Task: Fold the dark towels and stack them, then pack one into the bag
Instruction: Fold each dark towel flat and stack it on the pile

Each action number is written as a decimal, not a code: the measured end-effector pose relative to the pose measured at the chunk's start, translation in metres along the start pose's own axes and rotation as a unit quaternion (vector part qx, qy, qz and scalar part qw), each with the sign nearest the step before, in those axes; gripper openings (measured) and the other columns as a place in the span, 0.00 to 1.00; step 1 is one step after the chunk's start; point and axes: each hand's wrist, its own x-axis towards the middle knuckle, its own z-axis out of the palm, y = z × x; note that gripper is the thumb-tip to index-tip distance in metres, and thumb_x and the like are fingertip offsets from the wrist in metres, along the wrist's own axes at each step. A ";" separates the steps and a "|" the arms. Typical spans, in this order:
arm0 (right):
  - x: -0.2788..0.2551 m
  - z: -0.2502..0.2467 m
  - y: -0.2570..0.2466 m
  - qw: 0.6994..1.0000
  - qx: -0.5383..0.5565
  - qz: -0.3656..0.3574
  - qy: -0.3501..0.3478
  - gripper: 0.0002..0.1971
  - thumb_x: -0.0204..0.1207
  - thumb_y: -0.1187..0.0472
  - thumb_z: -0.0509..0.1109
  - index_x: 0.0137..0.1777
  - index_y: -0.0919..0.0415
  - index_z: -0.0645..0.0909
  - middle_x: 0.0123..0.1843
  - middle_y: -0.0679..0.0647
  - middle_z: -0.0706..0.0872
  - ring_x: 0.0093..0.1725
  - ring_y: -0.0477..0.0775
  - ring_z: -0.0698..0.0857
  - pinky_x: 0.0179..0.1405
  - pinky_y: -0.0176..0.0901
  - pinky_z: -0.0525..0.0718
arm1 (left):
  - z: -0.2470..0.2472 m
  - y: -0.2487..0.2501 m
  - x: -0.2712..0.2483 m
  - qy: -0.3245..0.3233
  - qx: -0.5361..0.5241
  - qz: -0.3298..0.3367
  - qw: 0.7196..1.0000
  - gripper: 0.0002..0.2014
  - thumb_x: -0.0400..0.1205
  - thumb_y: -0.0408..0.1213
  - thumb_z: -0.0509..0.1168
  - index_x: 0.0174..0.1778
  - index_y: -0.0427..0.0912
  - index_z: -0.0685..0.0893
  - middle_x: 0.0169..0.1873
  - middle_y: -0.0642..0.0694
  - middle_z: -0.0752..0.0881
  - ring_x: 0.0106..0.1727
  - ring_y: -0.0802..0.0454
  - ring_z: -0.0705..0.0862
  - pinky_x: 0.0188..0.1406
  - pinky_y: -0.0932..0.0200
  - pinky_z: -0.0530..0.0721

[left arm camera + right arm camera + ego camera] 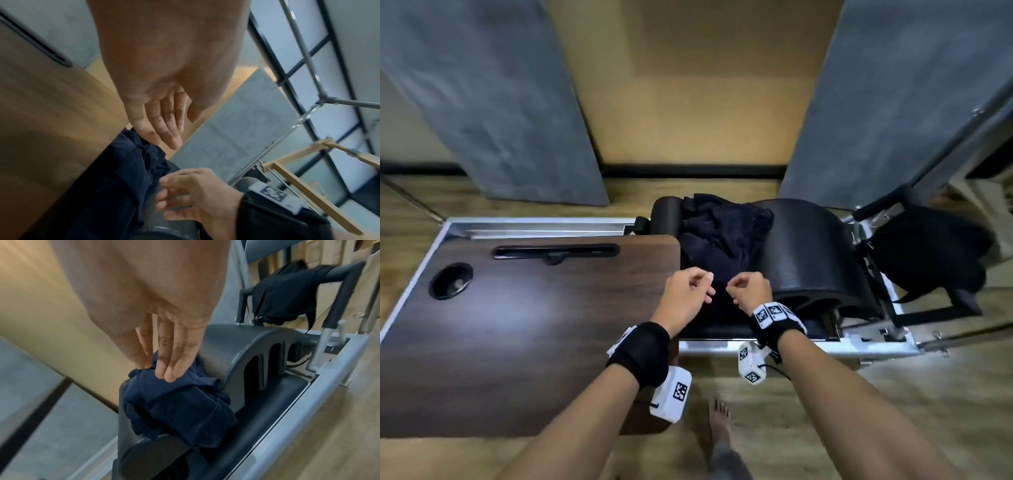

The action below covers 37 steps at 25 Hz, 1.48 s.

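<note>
Several dark navy towels (722, 236) lie crumpled in a heap on a black padded carriage, between the wooden table and a black arc barrel. In the wrist views the heap of towels (179, 410) (123, 178) shows below the fingers. My left hand (691, 287) (164, 121) hovers over the near edge of the heap with relaxed fingers and holds nothing. My right hand (748, 289) (164, 356) hangs beside it, fingers loosely curled, also holding nothing. A black bag (928, 253) (287, 293) hangs from the bar at the far right.
A dark wooden table (517, 325) with a cup hole and a slot fills the left. The black arc barrel (815, 253) stands right of the towels. A metal frame rail (808, 346) runs along the near side. My bare foot (719, 421) stands on the wooden floor.
</note>
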 end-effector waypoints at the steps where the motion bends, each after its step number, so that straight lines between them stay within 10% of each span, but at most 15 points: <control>1: 0.018 0.003 -0.002 0.999 -0.037 0.002 -0.008 0.06 0.77 0.62 0.80 0.52 0.60 0.92 0.50 0.61 0.94 0.51 0.64 0.92 0.59 0.56 0.89 | 0.006 0.001 0.012 0.011 -0.004 -0.009 1.000 0.10 0.91 0.40 0.66 0.51 0.39 0.91 0.40 0.42 0.94 0.35 0.55 0.89 0.36 0.68 0.81; 6: 0.077 0.022 -0.009 0.984 -0.165 -0.019 -0.068 0.24 0.79 0.55 0.78 0.71 0.58 0.75 0.65 0.60 0.85 0.65 0.66 0.86 0.62 0.53 0.84 | 0.022 0.001 0.051 0.056 -0.014 -0.060 0.997 0.09 0.91 0.39 0.67 0.51 0.41 0.91 0.40 0.43 0.94 0.35 0.56 0.90 0.35 0.70 0.81; 9: 0.096 0.025 -0.002 0.980 -0.187 -0.041 -0.055 0.15 0.82 0.58 0.75 0.66 0.59 0.79 0.63 0.60 0.87 0.63 0.67 0.86 0.59 0.53 0.84 | 0.019 0.003 0.062 0.074 -0.005 -0.067 0.995 0.09 0.91 0.40 0.67 0.51 0.41 0.91 0.40 0.44 0.94 0.38 0.53 0.92 0.38 0.70 0.83; 15: 0.125 -0.026 -0.003 0.993 0.072 -0.060 0.073 0.05 0.81 0.66 0.76 0.51 0.69 0.88 0.48 0.66 0.91 0.50 0.65 0.88 0.57 0.55 0.85 | 0.029 0.012 0.083 0.082 0.002 -0.082 0.993 0.09 0.91 0.37 0.67 0.54 0.36 0.90 0.45 0.38 0.94 0.43 0.51 0.91 0.47 0.61 0.84; 23: 0.102 -0.132 -0.045 0.927 0.356 -0.114 -0.035 0.04 0.85 0.67 0.73 0.47 0.63 0.83 0.41 0.55 0.89 0.43 0.59 0.90 0.48 0.55 0.94 | 0.050 0.065 0.103 -0.023 0.042 0.036 0.998 0.32 0.86 0.42 0.74 0.87 0.48 0.72 0.81 0.55 0.77 0.81 0.61 0.73 0.80 0.59 0.72; 33: -0.025 -0.218 -0.112 0.895 0.334 -0.296 -0.019 0.03 0.82 0.68 0.76 0.53 0.65 0.87 0.50 0.63 0.90 0.53 0.60 0.90 0.59 0.58 0.92 | 0.044 0.197 0.052 -0.078 -0.118 0.234 0.962 0.14 0.90 0.26 0.67 0.72 0.38 0.83 0.64 0.49 0.89 0.64 0.66 0.87 0.68 0.66 0.83; 37: -0.089 -0.238 -0.134 0.884 0.287 -0.362 0.064 0.06 0.80 0.65 0.79 0.54 0.65 0.88 0.45 0.59 0.91 0.41 0.57 0.90 0.45 0.49 0.91 | 0.029 0.230 0.005 -0.096 -0.133 0.278 0.947 0.13 0.93 0.29 0.62 0.72 0.34 0.84 0.58 0.42 0.92 0.57 0.57 0.89 0.63 0.58 0.86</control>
